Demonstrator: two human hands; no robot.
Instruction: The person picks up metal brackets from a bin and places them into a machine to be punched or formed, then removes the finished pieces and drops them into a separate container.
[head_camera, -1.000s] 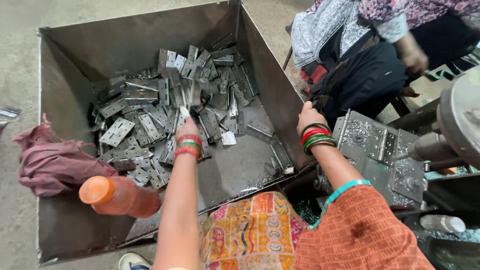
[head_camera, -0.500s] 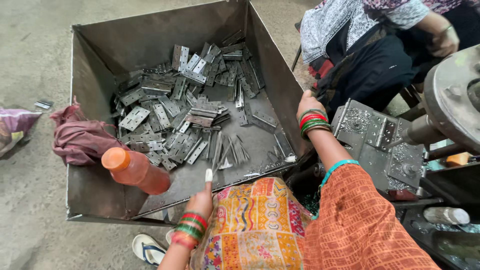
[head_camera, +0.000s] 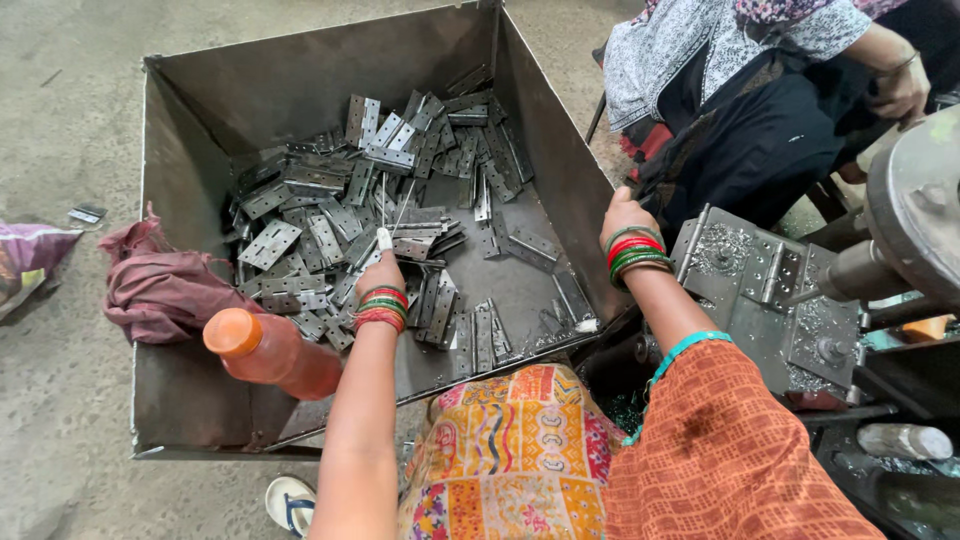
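Two hands work at the bin (head_camera: 180, 130). Left hand (head_camera: 383, 268), lower centre, pinches a thin rod among the hinges (head_camera: 400, 215); sharp edges could cut it. Right hand (head_camera: 622, 212), centre right, presses closed on the bin rim. The bottle (head_camera: 270, 355) could topple.

Bare bin floor (head_camera: 520, 290) right of hinge pile (head_camera: 350, 230); orange bottle (head_camera: 270, 355) near-left.

hinges (head_camera: 300, 240): dull grey metal | bin (head_camera: 200, 110): matt steel | rag (head_camera: 160, 285): cloth

Grey metal hinges (head_camera: 400, 215), orange bottle (head_camera: 270, 353), maroon cloth (head_camera: 160, 285)
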